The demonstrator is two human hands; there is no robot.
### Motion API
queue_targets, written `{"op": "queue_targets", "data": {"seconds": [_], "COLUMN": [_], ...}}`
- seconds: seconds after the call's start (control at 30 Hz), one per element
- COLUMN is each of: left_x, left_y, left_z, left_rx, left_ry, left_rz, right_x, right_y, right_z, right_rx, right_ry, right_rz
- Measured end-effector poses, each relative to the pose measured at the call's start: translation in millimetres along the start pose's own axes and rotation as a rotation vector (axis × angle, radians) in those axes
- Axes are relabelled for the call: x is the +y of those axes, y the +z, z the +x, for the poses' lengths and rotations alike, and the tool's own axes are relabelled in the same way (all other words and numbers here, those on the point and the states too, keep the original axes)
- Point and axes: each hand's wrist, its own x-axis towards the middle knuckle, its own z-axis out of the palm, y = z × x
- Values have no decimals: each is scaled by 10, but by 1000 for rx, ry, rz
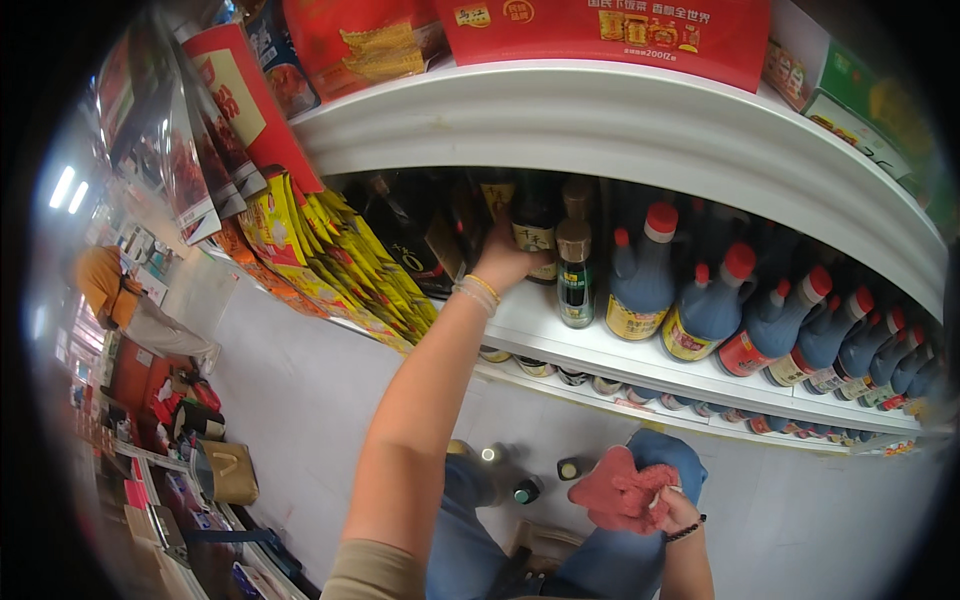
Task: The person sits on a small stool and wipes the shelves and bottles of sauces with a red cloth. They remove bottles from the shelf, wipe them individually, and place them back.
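Observation:
My left hand [501,259] reaches onto a white shelf [525,322], its fingers around a dark glass bottle [534,236] with a cream label. The bottle's top is in the shadow under the shelf above. Just to the right of it stands a smaller green-labelled sauce bottle [575,281] with a brown cap. A dark boxed product [420,251] is left of the hand. Down over my knee, my right hand [681,511] grips a bunched pink cloth [626,491].
Red-capped soy sauce jugs [641,281] line the shelf to the right. Yellow sachets [330,255] hang at its left end. Several bottles [528,490] stand on the floor between my legs, near a stool [547,544]. A person [142,307] is in the aisle at left.

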Motion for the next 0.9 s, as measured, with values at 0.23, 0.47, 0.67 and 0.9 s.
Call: {"op": "queue_targets", "data": {"seconds": [0.23, 0.47, 0.67, 0.9], "left_x": [-131, 244, 542, 706], "left_y": [49, -210, -102, 660], "left_z": [26, -707, -2128, -3449], "left_rx": [170, 361, 282, 316], "left_ry": [27, 104, 102, -148], "left_rz": [259, 132, -108, -172], "right_x": [-40, 62, 22, 562], "right_y": [59, -383, 901, 2394], "right_z": [15, 5, 15, 209], "right_rx": [72, -266, -11, -274], "right_ry": [-21, 152, -206, -739], "right_rz": [-39, 28, -118, -1596]}}
